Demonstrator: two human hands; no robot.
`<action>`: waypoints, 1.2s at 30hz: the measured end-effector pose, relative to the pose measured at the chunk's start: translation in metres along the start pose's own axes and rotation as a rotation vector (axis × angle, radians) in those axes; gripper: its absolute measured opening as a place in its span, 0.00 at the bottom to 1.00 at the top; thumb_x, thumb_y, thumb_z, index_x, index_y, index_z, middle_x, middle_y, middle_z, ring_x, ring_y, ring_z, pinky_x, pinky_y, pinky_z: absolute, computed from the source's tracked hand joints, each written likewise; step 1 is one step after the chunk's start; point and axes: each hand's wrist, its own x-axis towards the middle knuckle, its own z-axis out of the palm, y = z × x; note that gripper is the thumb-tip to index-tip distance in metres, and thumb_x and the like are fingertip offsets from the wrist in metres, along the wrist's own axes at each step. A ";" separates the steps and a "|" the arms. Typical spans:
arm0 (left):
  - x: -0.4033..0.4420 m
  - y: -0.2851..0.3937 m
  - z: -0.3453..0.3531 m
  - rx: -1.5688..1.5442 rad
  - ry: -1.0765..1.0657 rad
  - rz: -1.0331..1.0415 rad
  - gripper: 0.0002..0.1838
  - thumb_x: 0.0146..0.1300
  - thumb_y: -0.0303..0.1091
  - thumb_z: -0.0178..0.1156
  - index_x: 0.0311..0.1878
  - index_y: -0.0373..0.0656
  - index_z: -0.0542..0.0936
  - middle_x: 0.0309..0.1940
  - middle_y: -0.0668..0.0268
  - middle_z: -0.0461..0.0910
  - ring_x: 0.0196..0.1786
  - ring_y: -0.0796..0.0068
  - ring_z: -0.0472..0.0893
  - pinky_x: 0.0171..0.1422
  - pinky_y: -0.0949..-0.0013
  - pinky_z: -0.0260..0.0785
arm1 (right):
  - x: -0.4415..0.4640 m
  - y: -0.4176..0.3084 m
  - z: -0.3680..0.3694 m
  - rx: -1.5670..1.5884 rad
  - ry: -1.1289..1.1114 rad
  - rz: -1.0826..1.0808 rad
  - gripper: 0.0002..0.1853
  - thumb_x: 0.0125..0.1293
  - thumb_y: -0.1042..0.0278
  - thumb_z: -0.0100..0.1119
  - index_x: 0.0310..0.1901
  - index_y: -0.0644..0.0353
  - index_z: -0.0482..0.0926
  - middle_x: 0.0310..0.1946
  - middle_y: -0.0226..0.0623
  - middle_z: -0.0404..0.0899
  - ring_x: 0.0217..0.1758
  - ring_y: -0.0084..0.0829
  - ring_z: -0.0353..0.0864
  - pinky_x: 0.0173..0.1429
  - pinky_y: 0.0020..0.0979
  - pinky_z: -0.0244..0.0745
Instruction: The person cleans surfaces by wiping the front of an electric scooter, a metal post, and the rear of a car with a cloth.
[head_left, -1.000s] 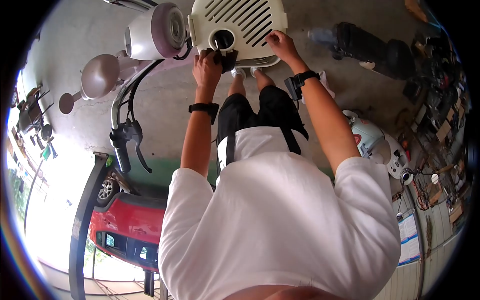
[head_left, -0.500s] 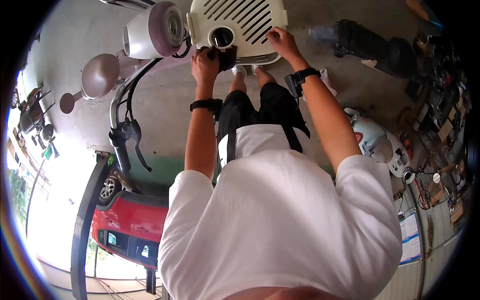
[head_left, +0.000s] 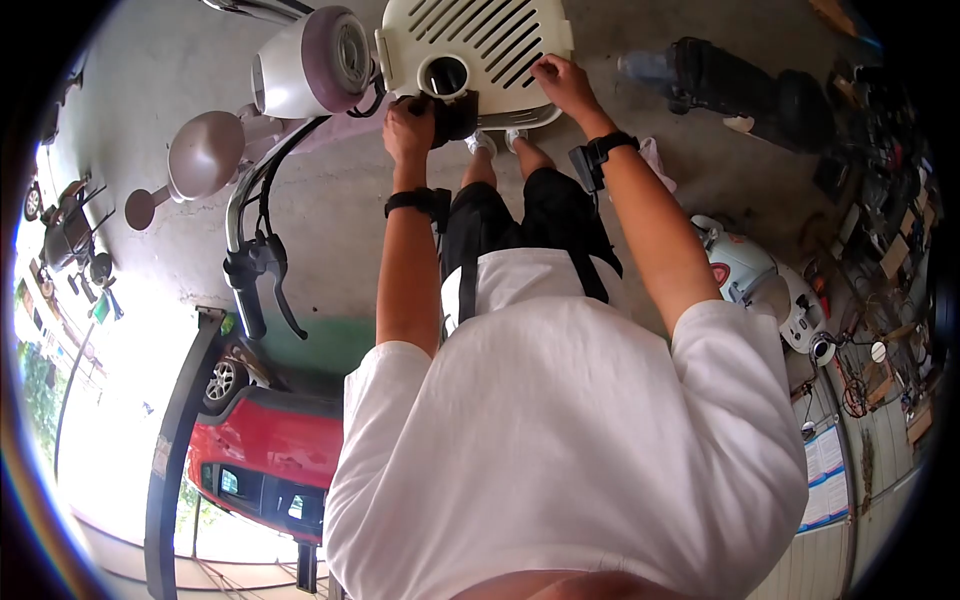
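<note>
A cream plastic basket (head_left: pixel 480 85) with slanted slots and a round ringed opening (head_left: pixel 444 76) is at the top centre. My left hand (head_left: pixel 408 132) is closed around a dark brown cloth (head_left: pixel 456 118) just below that opening, against the basket's lower left edge. Over the slotted side, near the lower right corner, my right hand (head_left: pixel 566 84) has its fingers curled together. Whether anything is pinched in them is hidden. Each wrist wears a black strap with a small box.
Left of the basket are a white and mauve headlamp housing (head_left: pixel 312 62), a mirror (head_left: pixel 205 155) and a handlebar with a brake lever (head_left: pixel 258 275). A pale blue scooter (head_left: pixel 745 270) stands at right, a black bag-like object (head_left: pixel 745 90) beyond. A red car (head_left: pixel 265 440) is outside.
The left hand and cloth have shifted slightly, the cloth bulging a little lower beside the opening. The right hand stays in place. The whole view has drifted a little to the right.
</note>
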 end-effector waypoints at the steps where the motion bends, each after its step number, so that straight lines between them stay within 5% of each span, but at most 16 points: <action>1: 0.004 0.000 -0.003 -0.024 0.070 -0.024 0.17 0.55 0.45 0.72 0.42 0.45 0.89 0.45 0.56 0.85 0.49 0.47 0.84 0.54 0.49 0.76 | 0.002 -0.001 -0.001 0.011 -0.002 0.016 0.14 0.66 0.55 0.63 0.42 0.58 0.84 0.33 0.39 0.87 0.38 0.37 0.87 0.45 0.34 0.79; 6: 0.004 0.002 0.008 -0.025 0.141 -0.098 0.16 0.55 0.44 0.72 0.41 0.44 0.89 0.44 0.55 0.85 0.51 0.48 0.83 0.55 0.49 0.75 | 0.001 -0.002 0.000 0.045 0.021 0.025 0.14 0.65 0.55 0.62 0.41 0.58 0.85 0.33 0.41 0.87 0.39 0.43 0.87 0.45 0.36 0.80; 17: 0.009 -0.019 0.008 -0.075 0.183 -0.014 0.15 0.57 0.46 0.70 0.40 0.46 0.89 0.43 0.55 0.84 0.50 0.47 0.82 0.55 0.50 0.75 | -0.001 -0.007 -0.004 0.060 -0.002 0.075 0.14 0.65 0.55 0.64 0.41 0.58 0.85 0.33 0.40 0.87 0.38 0.39 0.88 0.45 0.36 0.80; 25: -0.017 -0.006 -0.004 0.050 0.015 0.167 0.17 0.59 0.45 0.69 0.45 0.45 0.88 0.46 0.56 0.84 0.51 0.47 0.82 0.57 0.50 0.74 | 0.000 0.003 0.000 0.034 0.002 0.041 0.13 0.65 0.56 0.64 0.42 0.57 0.85 0.34 0.40 0.88 0.39 0.39 0.88 0.46 0.35 0.80; 36: 0.001 0.001 -0.008 0.054 0.141 0.097 0.14 0.57 0.43 0.69 0.42 0.44 0.89 0.43 0.58 0.85 0.50 0.48 0.82 0.57 0.51 0.74 | 0.000 -0.001 -0.001 0.018 0.024 0.039 0.14 0.65 0.55 0.64 0.42 0.57 0.85 0.34 0.39 0.87 0.38 0.37 0.88 0.46 0.34 0.80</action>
